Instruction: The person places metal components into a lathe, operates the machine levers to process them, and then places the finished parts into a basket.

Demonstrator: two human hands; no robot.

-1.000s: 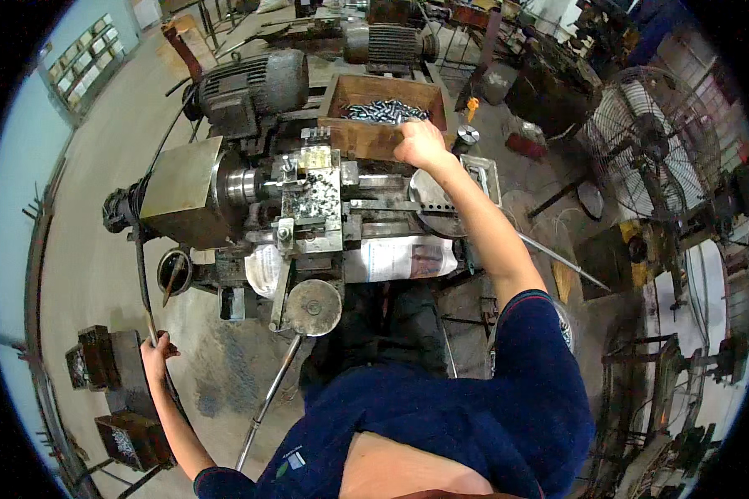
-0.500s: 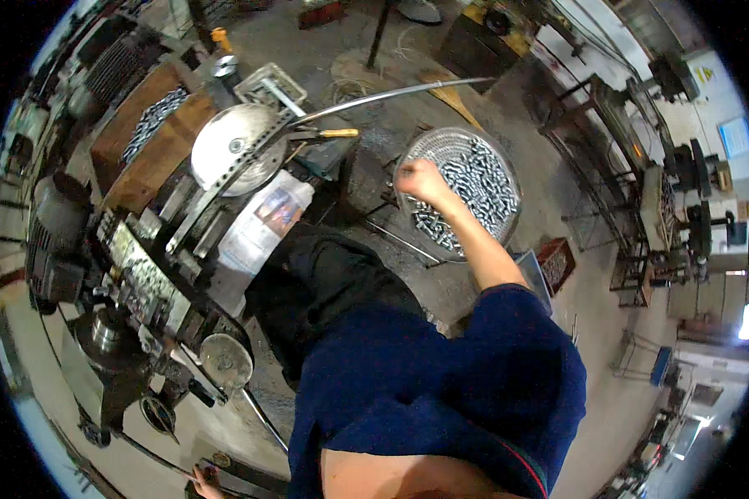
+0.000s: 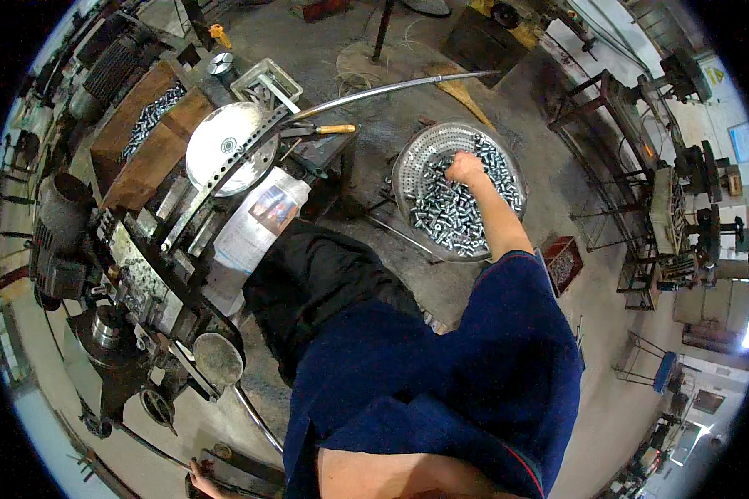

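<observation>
Over the round perforated metal basin (image 3: 414,150), my right hand (image 3: 466,169) reaches in with its fingers curled down among the shiny short metal cylinders (image 3: 453,218). Whatever its fingertips hold is hidden against the heap. At the bottom left, my left hand (image 3: 201,481) is closed round a thin dark lever (image 3: 151,449) of the machine; most of that hand is cut off by the picture's lower edge.
A machine bench at left carries a round metal disc (image 3: 216,158), a perforated bar (image 3: 225,170) and a printed white sack (image 3: 260,218). A wooden box (image 3: 151,158) of metal pieces stands behind. A long curved rod (image 3: 374,94) reaches toward the basin. A red bin (image 3: 562,264) lies right.
My right hand has moved right, from the basin's left rim to the middle of the heap of metal cylinders. My left hand stays at the lever.
</observation>
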